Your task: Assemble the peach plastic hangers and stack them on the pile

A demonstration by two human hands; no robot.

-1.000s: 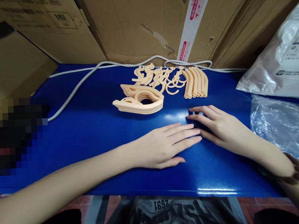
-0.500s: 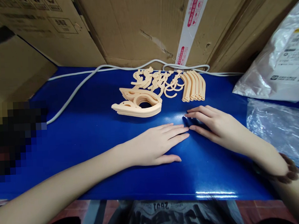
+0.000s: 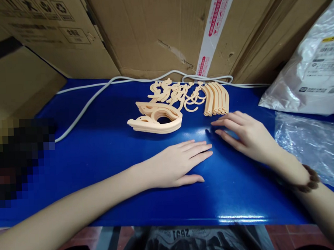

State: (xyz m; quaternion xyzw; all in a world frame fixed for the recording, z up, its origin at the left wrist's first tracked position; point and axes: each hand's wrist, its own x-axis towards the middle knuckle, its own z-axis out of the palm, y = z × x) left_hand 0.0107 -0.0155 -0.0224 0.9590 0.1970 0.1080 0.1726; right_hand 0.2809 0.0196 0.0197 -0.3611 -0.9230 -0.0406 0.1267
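Note:
My left hand (image 3: 182, 163) lies flat on the blue table (image 3: 102, 157), fingers stretched to the right, holding nothing. My right hand (image 3: 243, 134) is raised a little over the table, its fingers apart and bent, with nothing in them. Just beyond its fingertips lies a row of curved beige plastic arms (image 3: 216, 98), side by side. Past my left hand rests a stack of beige plastic pieces (image 3: 158, 125) with a round opening; they look like folding-hanger parts. Behind that stack is a loose pile of beige plastic hooks (image 3: 173, 92).
A white cable (image 3: 84, 110) runs along the table's back and down the left. Cardboard boxes (image 3: 151, 26) stand behind it. At the right are a white plastic parcel bag (image 3: 306, 78) and a clear plastic bag (image 3: 309, 148). A pixelated dark patch (image 3: 19, 161) covers the left edge.
My right hand has lifted and shifted slightly away from my left fingertips, toward the curved arms. My left hand stays flat in place. The camera view has shifted slightly.

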